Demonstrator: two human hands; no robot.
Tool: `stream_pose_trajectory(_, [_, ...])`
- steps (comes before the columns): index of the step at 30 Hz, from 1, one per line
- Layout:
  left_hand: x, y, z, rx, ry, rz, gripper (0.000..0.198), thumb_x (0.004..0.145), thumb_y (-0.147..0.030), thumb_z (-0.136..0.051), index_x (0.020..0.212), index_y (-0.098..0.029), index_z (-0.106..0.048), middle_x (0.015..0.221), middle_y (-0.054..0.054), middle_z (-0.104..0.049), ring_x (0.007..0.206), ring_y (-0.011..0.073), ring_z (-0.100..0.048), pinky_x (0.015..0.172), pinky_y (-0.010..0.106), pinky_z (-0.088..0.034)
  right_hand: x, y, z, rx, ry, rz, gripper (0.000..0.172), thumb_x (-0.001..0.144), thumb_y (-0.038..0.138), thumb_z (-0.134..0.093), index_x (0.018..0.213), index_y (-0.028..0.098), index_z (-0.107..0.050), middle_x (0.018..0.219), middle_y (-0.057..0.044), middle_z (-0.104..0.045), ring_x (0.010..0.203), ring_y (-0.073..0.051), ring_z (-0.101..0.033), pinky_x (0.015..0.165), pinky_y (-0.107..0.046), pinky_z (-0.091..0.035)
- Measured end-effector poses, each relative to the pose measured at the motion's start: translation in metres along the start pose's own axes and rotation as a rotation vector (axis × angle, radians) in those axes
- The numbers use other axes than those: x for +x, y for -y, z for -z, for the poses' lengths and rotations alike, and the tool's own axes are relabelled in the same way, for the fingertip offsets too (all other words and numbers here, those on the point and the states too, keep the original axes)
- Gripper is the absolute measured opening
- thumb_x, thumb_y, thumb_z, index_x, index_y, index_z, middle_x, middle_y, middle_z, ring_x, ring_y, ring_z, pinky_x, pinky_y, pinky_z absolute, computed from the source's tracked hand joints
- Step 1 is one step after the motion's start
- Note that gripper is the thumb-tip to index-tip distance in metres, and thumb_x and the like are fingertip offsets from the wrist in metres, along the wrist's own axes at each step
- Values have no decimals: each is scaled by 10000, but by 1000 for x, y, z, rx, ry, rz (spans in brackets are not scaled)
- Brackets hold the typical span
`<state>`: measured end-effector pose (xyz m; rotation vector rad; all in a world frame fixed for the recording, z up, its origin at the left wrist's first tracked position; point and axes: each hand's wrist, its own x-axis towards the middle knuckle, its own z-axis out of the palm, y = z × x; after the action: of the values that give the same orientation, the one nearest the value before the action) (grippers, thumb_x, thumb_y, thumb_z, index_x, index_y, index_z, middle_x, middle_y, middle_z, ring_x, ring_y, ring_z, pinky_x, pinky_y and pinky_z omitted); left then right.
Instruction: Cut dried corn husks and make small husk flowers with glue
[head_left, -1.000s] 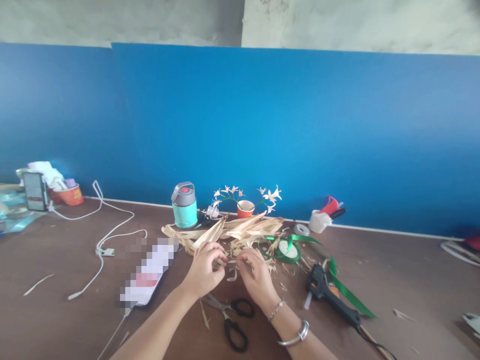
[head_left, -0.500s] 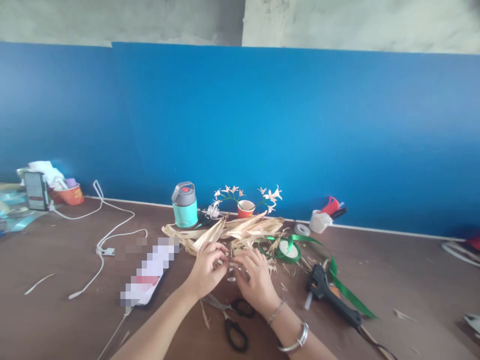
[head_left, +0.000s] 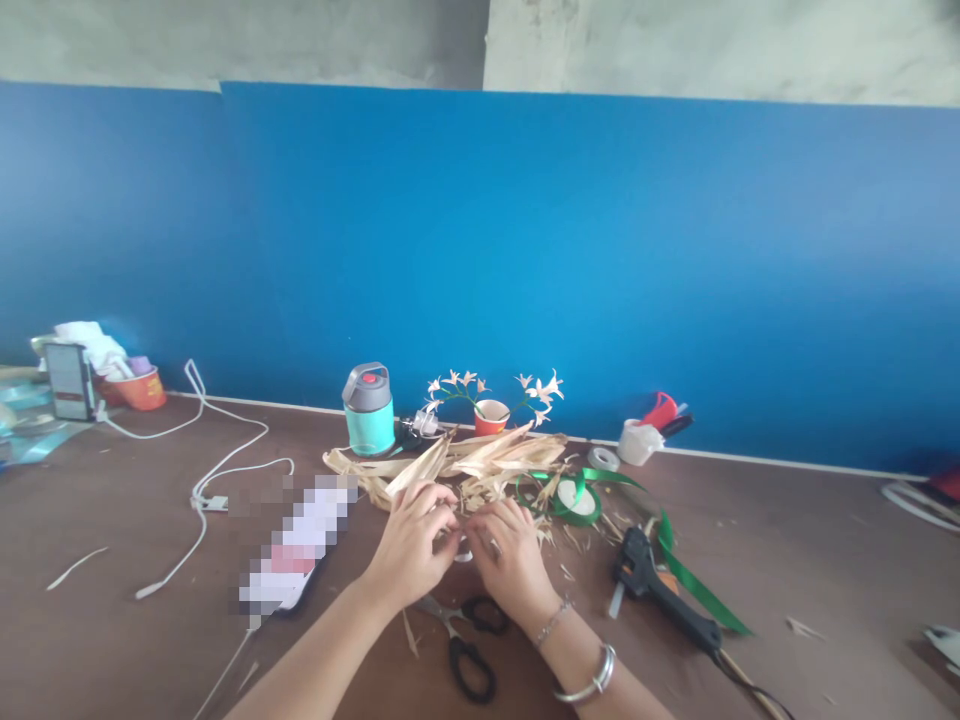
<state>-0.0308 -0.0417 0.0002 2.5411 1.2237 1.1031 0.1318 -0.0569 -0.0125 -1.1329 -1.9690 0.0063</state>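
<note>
Over the middle of the table, my left hand and my right hand almost meet at the fingertips. Both are closed in a pinch, and whatever lies between the fingers is too small and covered to name. A small pale piece shows just below the fingertips. Dry corn husks are heaped right behind my hands, with shreds scattered around. Scissors with black handles lie partly spread below, between my forearms. To the right of my right hand sits a spool of green ribbon.
A black glue gun lies on the right beside loose ribbon. Behind the husks stand a paper cup with white flowers and a turquoise flask. A blurred-out phone and white cables are at left.
My left hand has turned slightly, its fingertips still close to the right hand's. The pale piece under the fingers shows differently. Things on the table stay in place.
</note>
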Motion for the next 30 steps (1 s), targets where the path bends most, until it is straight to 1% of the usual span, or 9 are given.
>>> stream_pose_trajectory(3, [-1, -6, -3, 19, -46, 13, 110, 734, -119, -533, 694, -208, -585, 970, 50, -606, 982, 230, -503, 854, 407, -369, 0, 3, -1, -47, -41, -15, 107, 757, 107, -565, 695, 194, -568, 724, 2, -604, 731, -160, -501, 680, -288, -291])
stream_pose_trajectory(9, [-1, -17, -9, 27, -142, 113, 127, 698, -104, -539, 626, -206, -564, 946, 44, -614, 951, 231, -522, 851, 414, -362, -1, 6, -4, -140, -101, -105, 152, 727, 125, -561, 591, 188, -532, 630, 9, -560, 678, -147, -488, 662, -281, -273])
stream_pose_trajectory(13, [-2, -17, -11, 35, -164, 171, 143, 706, -115, -540, 596, -207, -546, 937, 38, -621, 952, 228, -531, 857, 413, -358, -1, 5, -2, -192, -126, -180, 157, 700, 104, -543, 572, 186, -504, 612, 9, -548, 668, -152, -480, 659, -286, -271])
stream_pose_trajectory(16, [-1, -13, -11, 50, -159, 211, 146, 718, -132, -545, 591, -205, -545, 938, 39, -624, 956, 235, -533, 839, 414, -365, 0, 4, 2, -218, -137, -223, 133, 691, 85, -524, 606, 187, -521, 642, 3, -562, 700, -165, -486, 670, -294, -275])
stream_pose_trajectory(18, [-1, -10, -11, 60, -140, 211, 135, 725, -141, -547, 606, -206, -556, 943, 41, -623, 961, 239, -533, 831, 412, -371, 0, 4, 4, -194, -109, -192, 102, 694, 95, -531, 706, 189, -569, 746, -12, -596, 757, -177, -493, 695, -300, -289])
stream_pose_trajectory(21, [-2, -7, -11, 57, -106, 174, 116, 738, -144, -545, 651, -211, -581, 955, 45, -620, 966, 236, -531, 838, 405, -378, 0, 4, 4, -143, -51, -112, 186, 712, 121, -554, 873, 203, -598, 909, -31, -606, 852, -195, -489, 729, -309, -304])
stream_pose_trajectory(24, [-3, -8, -12, 53, -79, 150, 99, 745, -151, -550, 688, -215, -598, 973, 46, -610, 978, 236, -524, 851, 405, -377, -1, 3, 1, -124, -19, -84, 107, 771, 129, -531, 789, 210, -598, 893, -29, -603, 833, -189, -485, 713, -311, -301])
stream_pose_trajectory(28, [-3, -9, -12, 77, -61, 127, 77, 755, -182, -555, 774, -223, -617, 981, 52, -599, 981, 245, -513, 841, 415, -377, -1, 1, -1, -101, 9, -54, 139, 813, 119, -489, 771, 204, -589, 883, -31, -599, 814, -185, -479, 695, -315, -292])
stream_pose_trajectory(30, [-3, -10, -12, 97, -54, 104, 81, 754, -162, -549, 754, -217, -609, 989, 54, -598, 984, 247, -507, 838, 416, -376, -1, 1, -1, -98, 22, -42, 142, 819, 116, -484, 761, 199, -582, 873, -29, -596, 803, -180, -474, 689, -313, -289])
